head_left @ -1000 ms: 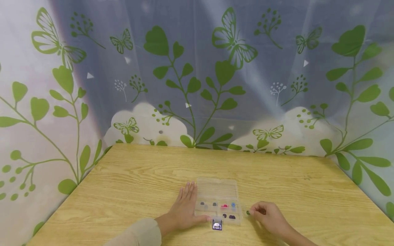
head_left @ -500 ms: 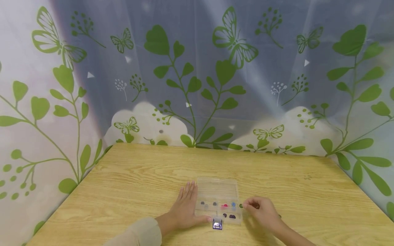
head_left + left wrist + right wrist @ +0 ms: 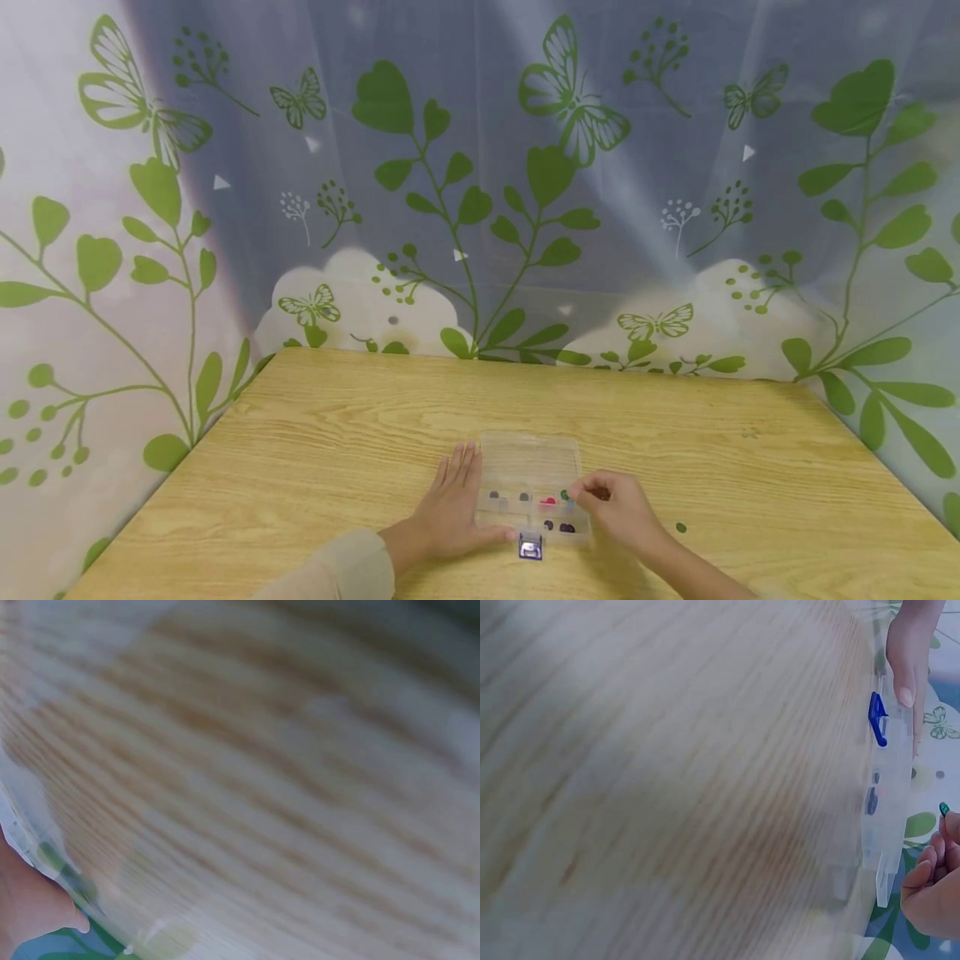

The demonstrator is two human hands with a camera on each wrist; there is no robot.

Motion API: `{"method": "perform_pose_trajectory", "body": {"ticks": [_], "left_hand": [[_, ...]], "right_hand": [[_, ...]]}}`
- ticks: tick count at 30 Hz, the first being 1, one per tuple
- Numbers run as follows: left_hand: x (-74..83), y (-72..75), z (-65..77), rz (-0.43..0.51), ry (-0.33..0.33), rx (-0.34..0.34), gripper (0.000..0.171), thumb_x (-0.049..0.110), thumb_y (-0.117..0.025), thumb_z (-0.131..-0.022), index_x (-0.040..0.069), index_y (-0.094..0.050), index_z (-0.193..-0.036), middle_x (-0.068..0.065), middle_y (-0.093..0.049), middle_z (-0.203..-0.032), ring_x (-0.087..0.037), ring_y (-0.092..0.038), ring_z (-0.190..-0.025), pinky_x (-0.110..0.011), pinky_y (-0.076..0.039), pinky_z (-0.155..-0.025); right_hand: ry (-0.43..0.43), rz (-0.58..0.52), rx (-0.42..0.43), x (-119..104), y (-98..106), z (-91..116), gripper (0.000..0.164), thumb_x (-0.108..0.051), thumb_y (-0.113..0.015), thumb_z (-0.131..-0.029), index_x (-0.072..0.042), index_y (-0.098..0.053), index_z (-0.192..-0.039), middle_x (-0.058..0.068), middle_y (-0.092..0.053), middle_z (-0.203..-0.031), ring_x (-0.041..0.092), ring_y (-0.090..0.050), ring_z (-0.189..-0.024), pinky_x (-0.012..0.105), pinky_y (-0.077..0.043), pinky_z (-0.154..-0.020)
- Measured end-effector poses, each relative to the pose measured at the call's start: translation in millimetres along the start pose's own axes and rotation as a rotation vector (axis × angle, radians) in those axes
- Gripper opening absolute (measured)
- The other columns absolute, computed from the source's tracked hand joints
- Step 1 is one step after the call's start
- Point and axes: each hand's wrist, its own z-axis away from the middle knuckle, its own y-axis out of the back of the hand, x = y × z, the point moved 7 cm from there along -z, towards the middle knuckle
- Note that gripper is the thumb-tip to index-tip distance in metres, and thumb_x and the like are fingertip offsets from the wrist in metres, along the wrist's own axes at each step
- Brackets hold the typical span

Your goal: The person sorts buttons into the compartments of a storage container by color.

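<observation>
A clear plastic compartment box (image 3: 504,520) lies with its lid (image 3: 528,457) laid back. My left hand (image 3: 450,504) rests along its left side, fingers straight, thumb on the front edge near the blue latch (image 3: 530,546). My right hand (image 3: 617,510) pinches a small green disc (image 3: 566,495) between thumb and fingertips, over the back right compartment. In the right wrist view the green disc (image 3: 944,809) stands up from the fingertips. Close to it in the box are a red piece (image 3: 548,502) and a blue piece, mostly covered by the hand.
Another green disc (image 3: 681,527) lies on the wood-grain table (image 3: 360,417), right of my right wrist. Dark pieces (image 3: 567,528) sit in the front right compartment, grey ones (image 3: 524,497) at the back left. A leaf-print cloth (image 3: 480,208) hangs behind the table.
My right hand has moved left with the green disc, from beside the box to over its back right compartment. The other green disc on the table has come into sight. The left hand stays put.
</observation>
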Motion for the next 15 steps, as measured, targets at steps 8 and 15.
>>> {"method": "perform_pose_trajectory", "body": {"ticks": [8, 15], "left_hand": [[0.3, -0.2, -0.5, 0.001, 0.000, -0.006, 0.109, 0.070, -0.049, -0.079, -0.007, -0.009, -0.146, -0.025, -0.006, -0.153, -0.039, -0.005, -0.143, -0.050, -0.009, -0.117], [-0.6, -1.3, -0.7, 0.005, -0.003, -0.010, 0.110, 0.071, -0.048, -0.079, -0.007, -0.009, -0.146, -0.026, -0.006, -0.153, -0.039, -0.005, -0.143, -0.051, -0.009, -0.117]], "right_hand": [[0.050, -0.039, -0.037, -11, -9, 0, 0.008, -0.003, -0.063, -0.084, 0.003, -0.067, -0.084, 0.009, -0.066, -0.077, 0.010, -0.050, -0.067, 0.017, -0.043, -0.057], [0.051, -0.038, -0.038, -17, -19, -3, 0.006, -0.001, -0.061, -0.083, 0.002, -0.067, -0.081, 0.006, -0.066, -0.077, 0.012, -0.053, -0.069, 0.017, -0.044, -0.058]]}}
